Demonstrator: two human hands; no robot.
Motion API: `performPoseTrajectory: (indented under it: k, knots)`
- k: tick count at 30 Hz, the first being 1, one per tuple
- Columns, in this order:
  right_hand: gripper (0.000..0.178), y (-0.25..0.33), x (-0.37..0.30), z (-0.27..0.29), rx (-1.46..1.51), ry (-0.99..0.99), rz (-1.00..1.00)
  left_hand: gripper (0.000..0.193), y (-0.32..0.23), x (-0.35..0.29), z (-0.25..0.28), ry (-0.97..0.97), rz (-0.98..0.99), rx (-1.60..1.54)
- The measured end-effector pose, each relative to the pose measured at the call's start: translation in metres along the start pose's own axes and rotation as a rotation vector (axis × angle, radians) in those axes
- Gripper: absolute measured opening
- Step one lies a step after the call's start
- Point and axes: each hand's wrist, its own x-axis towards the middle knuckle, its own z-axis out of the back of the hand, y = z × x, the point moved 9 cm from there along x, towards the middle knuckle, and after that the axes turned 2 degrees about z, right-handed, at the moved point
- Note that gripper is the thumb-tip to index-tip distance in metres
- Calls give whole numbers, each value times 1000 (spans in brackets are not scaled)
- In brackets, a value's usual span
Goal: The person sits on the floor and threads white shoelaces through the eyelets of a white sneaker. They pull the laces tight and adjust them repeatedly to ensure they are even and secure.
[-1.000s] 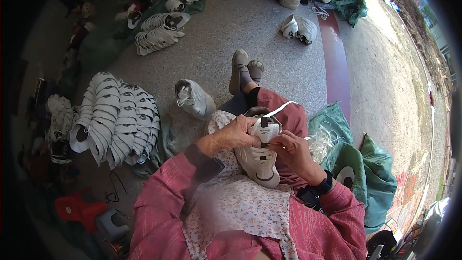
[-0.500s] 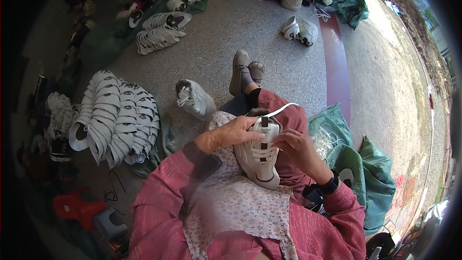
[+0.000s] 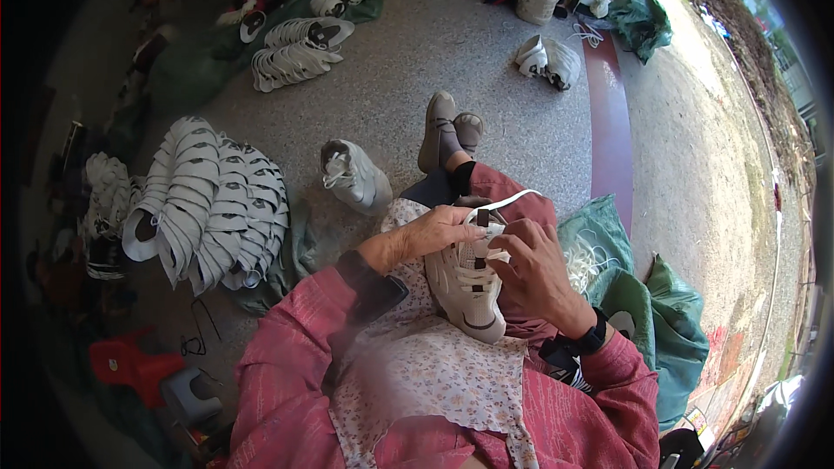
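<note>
A white sneaker (image 3: 469, 300) rests on my lap, toe toward me, partly laced across its front. My left hand (image 3: 426, 234) is closed on the shoe's upper by the tongue, thumb lying over it. My right hand (image 3: 539, 274) is bent over the right side of the lacing, its fingers pinched on the white shoelace. A loose stretch of shoelace (image 3: 519, 196) arcs up from the collar and passes behind the right hand. The right fingertips partly hide the eyelets. Beyond my left hand, a laced white sneaker (image 3: 358, 178) sits on the floor.
Stacked white shoe uppers (image 3: 213, 208) stand at the left, with another pile (image 3: 300, 52) farther off. A folded bundle (image 3: 549, 61) lies ahead. Green sacks (image 3: 673, 321) and loose white laces (image 3: 584, 260) are at my right. A red plastic stool (image 3: 130, 365) stands lower left.
My right hand has turned and shifted slightly right, its back now more in view over the lacing. The left hand still grips the sneaker, which stays on my lap.
</note>
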Motion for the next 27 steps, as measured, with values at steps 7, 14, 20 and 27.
performPoseTrajectory:
  k: [7,14,20,27]
  knots:
    - [28,47,23,-49,-376,372,274,48,-6,0,4,0,-44,41]
    - [7,31,109,31,919,304,-204,49,4,2,10,-42,-161,28]
    - [15,135,173,52,977,633,318,42,-16,-6,-4,-45,-168,-167]
    - [24,144,251,92,1349,101,403,37,-26,-12,2,-123,-232,75]
